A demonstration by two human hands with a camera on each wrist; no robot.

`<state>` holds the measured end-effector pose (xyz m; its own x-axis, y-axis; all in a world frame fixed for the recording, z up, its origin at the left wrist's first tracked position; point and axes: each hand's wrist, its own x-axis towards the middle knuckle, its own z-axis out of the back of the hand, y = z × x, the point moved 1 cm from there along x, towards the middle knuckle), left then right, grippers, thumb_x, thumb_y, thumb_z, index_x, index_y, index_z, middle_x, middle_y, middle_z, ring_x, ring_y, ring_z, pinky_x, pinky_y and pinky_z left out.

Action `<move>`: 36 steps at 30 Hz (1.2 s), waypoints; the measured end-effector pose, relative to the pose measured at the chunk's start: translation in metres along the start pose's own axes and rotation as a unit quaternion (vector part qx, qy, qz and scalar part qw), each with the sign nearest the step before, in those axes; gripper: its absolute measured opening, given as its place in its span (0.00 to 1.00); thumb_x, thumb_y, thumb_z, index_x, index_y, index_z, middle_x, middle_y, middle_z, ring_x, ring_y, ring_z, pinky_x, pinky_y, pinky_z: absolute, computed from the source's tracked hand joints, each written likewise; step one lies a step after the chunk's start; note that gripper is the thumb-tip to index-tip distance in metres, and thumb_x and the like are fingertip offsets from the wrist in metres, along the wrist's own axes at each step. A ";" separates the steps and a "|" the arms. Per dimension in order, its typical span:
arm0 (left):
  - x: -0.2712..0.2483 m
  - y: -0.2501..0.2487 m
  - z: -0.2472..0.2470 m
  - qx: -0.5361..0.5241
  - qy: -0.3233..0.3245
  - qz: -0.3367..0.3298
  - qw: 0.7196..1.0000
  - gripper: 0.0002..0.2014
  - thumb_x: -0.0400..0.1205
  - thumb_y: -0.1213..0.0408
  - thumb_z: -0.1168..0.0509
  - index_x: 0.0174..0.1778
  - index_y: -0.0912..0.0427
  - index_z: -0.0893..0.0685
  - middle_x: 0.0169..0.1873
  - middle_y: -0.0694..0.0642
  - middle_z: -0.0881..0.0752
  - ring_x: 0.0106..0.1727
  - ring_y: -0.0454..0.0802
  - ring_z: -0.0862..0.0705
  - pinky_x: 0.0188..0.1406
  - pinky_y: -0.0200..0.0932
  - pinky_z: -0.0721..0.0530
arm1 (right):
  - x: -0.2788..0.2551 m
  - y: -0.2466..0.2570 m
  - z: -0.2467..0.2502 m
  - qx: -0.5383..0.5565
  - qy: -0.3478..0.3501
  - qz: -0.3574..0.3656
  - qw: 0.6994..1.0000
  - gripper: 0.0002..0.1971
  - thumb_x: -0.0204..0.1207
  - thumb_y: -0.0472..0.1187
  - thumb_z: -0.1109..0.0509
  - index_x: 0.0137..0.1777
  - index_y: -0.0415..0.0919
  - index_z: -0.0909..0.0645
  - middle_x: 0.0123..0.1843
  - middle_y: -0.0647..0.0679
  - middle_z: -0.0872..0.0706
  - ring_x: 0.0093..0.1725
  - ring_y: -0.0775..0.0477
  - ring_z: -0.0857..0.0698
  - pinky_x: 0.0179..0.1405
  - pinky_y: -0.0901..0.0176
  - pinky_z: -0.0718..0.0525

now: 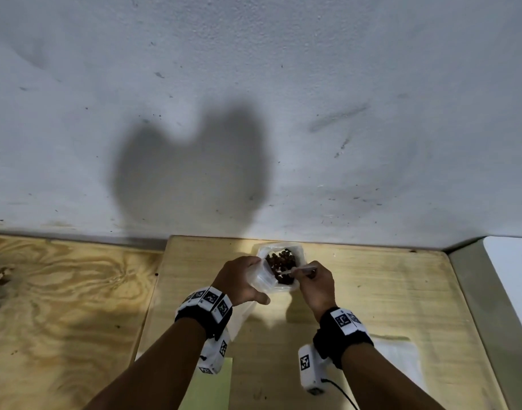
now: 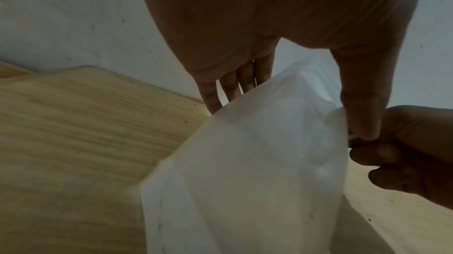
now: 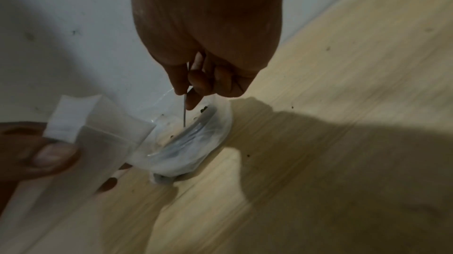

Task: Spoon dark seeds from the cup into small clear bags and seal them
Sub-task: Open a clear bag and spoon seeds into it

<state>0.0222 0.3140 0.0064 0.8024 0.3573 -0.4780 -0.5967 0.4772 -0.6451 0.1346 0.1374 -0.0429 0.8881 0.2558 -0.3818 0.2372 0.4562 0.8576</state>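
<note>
A: State the position of the cup.
B: The small clear plastic cup (image 1: 279,266) stands on the light plywood table (image 1: 387,291), near its far edge by the white wall (image 1: 254,84). Dark brown seeds (image 1: 280,261) lie inside it.

A: State the left hand.
B: The left hand (image 1: 239,279) holds a small clear plastic bag (image 1: 261,276) just beside the cup's left rim. In the left wrist view the thumb presses the bag's upper edge (image 2: 257,151) while the other fingers (image 2: 235,83) reach behind the film. The bag hangs down toward the table; no seeds can be made out in it.

A: State the right hand.
B: The right hand (image 1: 316,287) is at the cup's near right rim. Its fingers (image 3: 196,81) are curled and pinch the thin metal handle of a spoon (image 1: 298,271). The spoon reaches into the cup; its bowl is among the seeds and cannot be seen clearly.

A: Other items?
B: A flat clear plastic sheet or bag (image 1: 399,356) lies at the near right part of the table, partly under the right wrist. A pale green sheet (image 1: 212,386) lies at the near edge, below the left forearm. Both wrists carry black bands with white marker blocks (image 1: 208,300).
</note>
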 end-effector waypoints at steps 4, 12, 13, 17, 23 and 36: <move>0.001 0.001 0.005 0.001 0.005 0.002 1.000 0.53 0.57 0.52 0.14 0.79 0.54 0.30 0.76 0.51 0.26 0.75 0.48 0.27 0.74 0.45 0.27 | 0.004 -0.002 -0.002 0.048 -0.019 -0.040 0.998 0.08 0.71 0.39 0.20 0.35 0.43 0.16 0.37 0.46 0.11 0.41 0.43 0.13 0.46 0.47 0.16; 0.000 0.002 0.007 -0.009 -0.005 0.016 1.000 0.52 0.57 0.53 0.14 0.78 0.51 0.29 0.76 0.51 0.26 0.75 0.49 0.27 0.74 0.46 0.27 | 0.008 0.015 0.031 0.131 -0.049 -0.097 0.985 0.03 0.71 0.35 0.21 0.39 0.36 0.13 0.35 0.41 0.14 0.27 0.50 0.28 0.29 0.58 0.30; 0.000 0.001 0.006 -0.005 -0.009 0.015 1.000 0.52 0.57 0.52 0.14 0.78 0.51 0.29 0.76 0.50 0.26 0.75 0.50 0.27 0.74 0.45 0.27 | 0.007 0.018 0.035 0.137 -0.048 -0.094 0.985 0.04 0.72 0.34 0.22 0.37 0.39 0.13 0.37 0.39 0.13 0.27 0.49 0.28 0.29 0.58 0.30; -0.002 0.000 0.003 -0.014 -0.028 0.015 0.999 0.53 0.55 0.51 0.14 0.77 0.50 0.29 0.75 0.49 0.25 0.73 0.50 0.25 0.72 0.45 0.26 | 0.004 0.029 0.053 0.151 -0.044 -0.075 0.985 0.06 0.75 0.35 0.23 0.37 0.39 0.16 0.36 0.42 0.11 0.26 0.49 0.31 0.26 0.58 0.33; -0.003 -0.001 -0.003 -0.003 -0.041 0.013 0.999 0.53 0.53 0.49 0.14 0.76 0.50 0.28 0.74 0.48 0.24 0.72 0.49 0.24 0.71 0.44 0.24 | 0.000 0.042 0.063 0.179 -0.017 -0.023 0.983 0.07 0.76 0.32 0.25 0.48 0.29 0.18 0.36 0.45 0.07 0.23 0.50 0.34 0.20 0.63 0.37; -0.002 -0.003 -0.002 0.002 -0.040 0.013 0.999 0.51 0.57 0.52 0.14 0.77 0.52 0.29 0.74 0.48 0.24 0.71 0.48 0.23 0.66 0.36 0.27 | -0.020 0.071 0.036 0.014 0.093 0.184 0.978 0.16 0.74 0.33 0.21 0.33 0.38 0.27 0.23 0.60 0.24 0.25 0.60 0.29 0.28 0.69 0.31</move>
<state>0.0223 0.3103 0.0078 0.7839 0.4330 -0.4450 -0.6176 0.4697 -0.6309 0.1482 0.1337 0.0377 0.8293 0.5500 -0.0987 -0.0725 0.2810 0.9570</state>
